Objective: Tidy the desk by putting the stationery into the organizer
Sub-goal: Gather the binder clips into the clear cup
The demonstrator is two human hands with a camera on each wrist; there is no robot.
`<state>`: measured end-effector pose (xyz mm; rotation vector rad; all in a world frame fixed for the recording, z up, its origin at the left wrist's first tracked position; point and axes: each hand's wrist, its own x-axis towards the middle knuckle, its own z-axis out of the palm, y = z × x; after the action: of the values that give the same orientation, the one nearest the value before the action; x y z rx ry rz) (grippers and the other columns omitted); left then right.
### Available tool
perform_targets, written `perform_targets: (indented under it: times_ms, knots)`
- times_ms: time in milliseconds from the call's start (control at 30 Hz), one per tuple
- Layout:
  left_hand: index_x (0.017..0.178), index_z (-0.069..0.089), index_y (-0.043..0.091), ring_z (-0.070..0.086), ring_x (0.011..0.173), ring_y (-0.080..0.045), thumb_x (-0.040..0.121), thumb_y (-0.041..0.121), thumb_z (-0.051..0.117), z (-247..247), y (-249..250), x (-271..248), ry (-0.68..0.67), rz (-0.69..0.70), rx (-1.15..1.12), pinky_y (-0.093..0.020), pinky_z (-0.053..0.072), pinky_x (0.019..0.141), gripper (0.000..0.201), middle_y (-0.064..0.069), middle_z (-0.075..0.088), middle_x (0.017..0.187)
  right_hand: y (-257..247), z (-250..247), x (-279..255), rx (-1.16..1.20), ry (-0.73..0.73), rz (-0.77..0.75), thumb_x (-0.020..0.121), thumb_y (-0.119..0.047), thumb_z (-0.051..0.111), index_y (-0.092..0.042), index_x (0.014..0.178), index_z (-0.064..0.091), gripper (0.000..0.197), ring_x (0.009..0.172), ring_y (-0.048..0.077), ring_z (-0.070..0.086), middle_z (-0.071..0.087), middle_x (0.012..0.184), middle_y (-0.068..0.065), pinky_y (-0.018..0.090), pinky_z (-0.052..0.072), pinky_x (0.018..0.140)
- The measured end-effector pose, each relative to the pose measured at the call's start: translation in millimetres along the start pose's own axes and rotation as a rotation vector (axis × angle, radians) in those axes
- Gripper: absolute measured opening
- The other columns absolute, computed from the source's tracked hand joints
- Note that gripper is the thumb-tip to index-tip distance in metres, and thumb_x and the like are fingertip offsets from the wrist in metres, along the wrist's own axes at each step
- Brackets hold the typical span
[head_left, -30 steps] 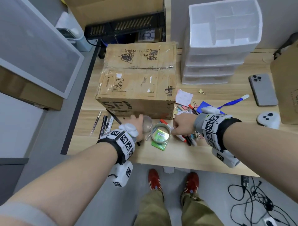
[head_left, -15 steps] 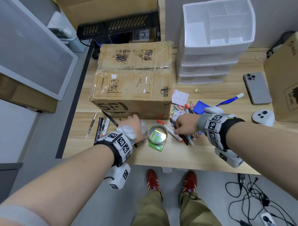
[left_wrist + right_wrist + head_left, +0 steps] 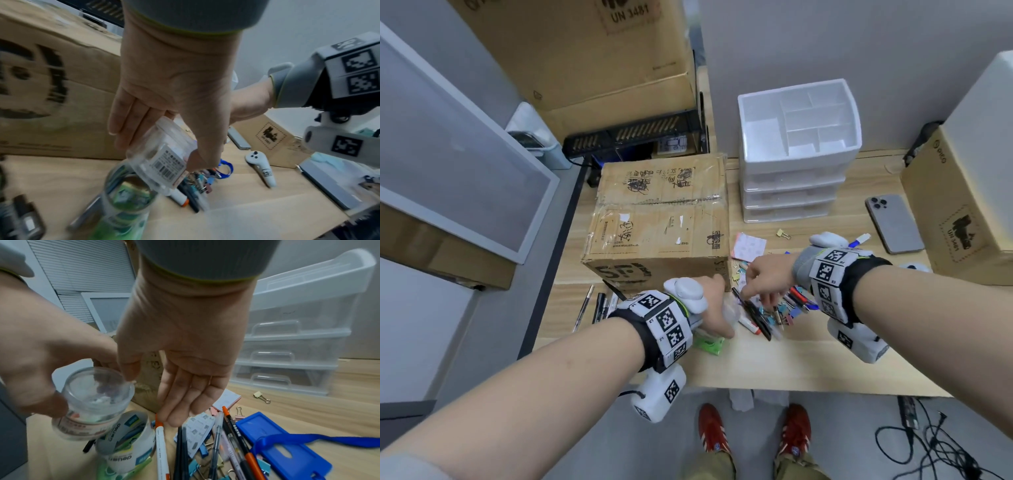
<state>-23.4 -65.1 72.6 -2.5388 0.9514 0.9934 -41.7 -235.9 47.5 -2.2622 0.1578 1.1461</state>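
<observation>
Jar (image 3: 162,155) lifted off desk by left hand (image 3: 710,308) (right now open)

Office: wooden desk (image 3: 825,363), stacked shipping cartons (image 3: 592,51), stationery organizer (image 3: 796,171), floor cables (image 3: 928,445).

the cardboard box (image 3: 657,222) is blocking the desk (image 3: 808,363) behind and left of the pen pile (image 3: 767,308). bare desk is lying open toward the organizer (image 3: 796,178) and along the front edge.
</observation>
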Motion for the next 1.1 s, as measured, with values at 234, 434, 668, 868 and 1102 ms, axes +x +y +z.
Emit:
perform_targets:
  times_ms: [234,434,668,868,1102]
  knots:
    - [0.098,0.052,0.013,0.052,0.061,-0.015,0.07,0.05,0.074,-26.8,46.9,11.6,0.125,0.104,-0.087,-0.025,0.04,0.05,0.051,0.002,0.056,0.077,27.3,-12.1,-37.8,0.21,-0.007,0.003,0.075,-0.056,0.074,-0.014,0.096,0.058,0.049,0.079,0.019,0.075,0.077,0.091,0.006,0.03,0.059,0.072]
    - [0.096,0.042,0.016,0.052,0.067,-0.018,0.063,0.05,0.073,-32.8,65.5,27.3,0.257,0.179,-0.118,-0.029,0.037,0.052,0.056,0.0,0.053,0.086,50.3,-10.9,-50.1,0.282,0.07,0.028,0.077,-0.046,0.072,-0.013,0.099,0.057,0.043,0.077,0.022,0.076,0.073,0.072,-0.002,0.031,0.058,0.072]
    - [0.101,0.036,0.018,0.06,0.072,-0.02,0.058,0.04,0.082,-29.2,72.9,44.4,0.225,0.305,-0.253,-0.037,0.052,0.057,0.067,-0.001,0.058,0.085,55.8,-13.9,-56.2,0.252,0.179,-0.008,0.079,-0.037,0.072,-0.011,0.094,0.062,0.031,0.046,0.007,0.059,0.067,0.068,0.0,0.018,0.044,0.043]
    - [0.104,0.038,0.016,0.056,0.071,-0.014,0.061,0.048,0.084,-29.1,61.8,51.9,0.249,0.328,-0.289,-0.035,0.049,0.058,0.07,0.001,0.056,0.087,66.3,-17.2,-52.1,0.436,0.17,-0.011,0.084,-0.032,0.07,-0.012,0.11,0.059,0.034,0.078,0.02,0.07,0.07,0.095,0.007,0.031,0.06,0.07]
    - [0.106,0.043,0.018,0.051,0.071,-0.01,0.058,0.057,0.083,-24.1,55.3,56.8,0.3,0.295,-0.262,-0.034,0.048,0.058,0.073,0.006,0.053,0.085,70.3,-18.1,-48.2,0.523,0.153,0.015,0.079,-0.048,0.076,-0.002,0.11,0.061,0.058,0.083,0.026,0.076,0.076,0.09,0.018,0.029,0.06,0.067]
